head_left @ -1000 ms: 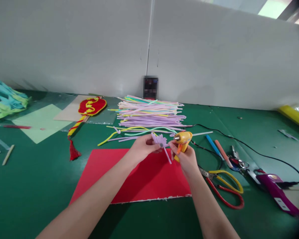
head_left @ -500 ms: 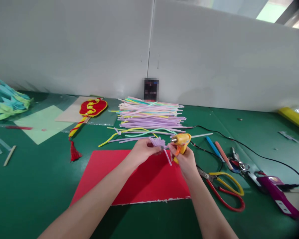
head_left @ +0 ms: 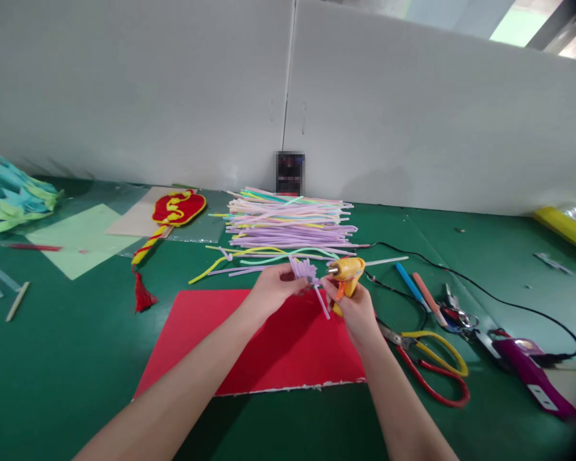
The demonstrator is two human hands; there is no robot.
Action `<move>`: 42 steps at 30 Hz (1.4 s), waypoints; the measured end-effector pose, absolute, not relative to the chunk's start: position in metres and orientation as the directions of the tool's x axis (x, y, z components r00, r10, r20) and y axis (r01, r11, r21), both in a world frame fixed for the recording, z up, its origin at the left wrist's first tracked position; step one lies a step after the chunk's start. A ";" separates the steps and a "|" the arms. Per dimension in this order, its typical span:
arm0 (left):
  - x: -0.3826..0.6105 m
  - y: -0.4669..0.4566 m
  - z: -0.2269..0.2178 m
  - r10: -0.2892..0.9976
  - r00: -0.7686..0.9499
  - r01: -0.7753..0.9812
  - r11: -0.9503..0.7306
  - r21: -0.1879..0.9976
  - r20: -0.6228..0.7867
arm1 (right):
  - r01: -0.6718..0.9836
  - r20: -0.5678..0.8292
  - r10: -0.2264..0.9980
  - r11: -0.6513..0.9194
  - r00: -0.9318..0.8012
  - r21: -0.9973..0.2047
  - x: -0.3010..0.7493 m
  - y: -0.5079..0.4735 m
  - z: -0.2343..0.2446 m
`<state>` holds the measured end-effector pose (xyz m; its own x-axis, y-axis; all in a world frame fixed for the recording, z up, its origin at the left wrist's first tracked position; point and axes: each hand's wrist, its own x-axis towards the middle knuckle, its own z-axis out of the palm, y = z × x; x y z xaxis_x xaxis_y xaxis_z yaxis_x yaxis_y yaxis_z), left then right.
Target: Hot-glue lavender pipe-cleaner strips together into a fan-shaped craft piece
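My left hand [head_left: 271,289] is closed in a pinch on a small purple pipe-cleaner flower [head_left: 308,271], whose stem points down to the right. My right hand [head_left: 355,312] is wrapped round a yellow glue gun [head_left: 345,271]. Its metal nozzle points left and sits right at the flower. Both hands hover above the far edge of a red sheet [head_left: 269,349] on the green table [head_left: 67,358]. A black cord [head_left: 465,278] runs from the gun off to the right.
A stack of pastel pipe cleaners [head_left: 290,221] lies just behind the hands. Right of them lie red-and-yellow scissors [head_left: 432,362], two markers [head_left: 420,288], pliers [head_left: 456,307] and a purple tool [head_left: 532,368]. At left are a red-and-yellow tasselled ornament [head_left: 173,214], paper sheets and teal leaf shapes [head_left: 9,198].
Both hands have shifted very slightly left, and the glue gun's nozzle has come closer to the flower. Otherwise nothing on the table has moved.
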<state>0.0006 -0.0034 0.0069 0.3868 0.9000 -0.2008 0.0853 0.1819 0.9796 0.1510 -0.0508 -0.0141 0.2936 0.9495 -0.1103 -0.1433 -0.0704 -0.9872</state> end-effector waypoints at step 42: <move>-0.019 0.012 0.027 0.923 0.264 0.028 0.285 0.958 -0.282 | 0.373 0.099 0.853 -0.117 0.512 -0.920 0.154 -0.058 0.003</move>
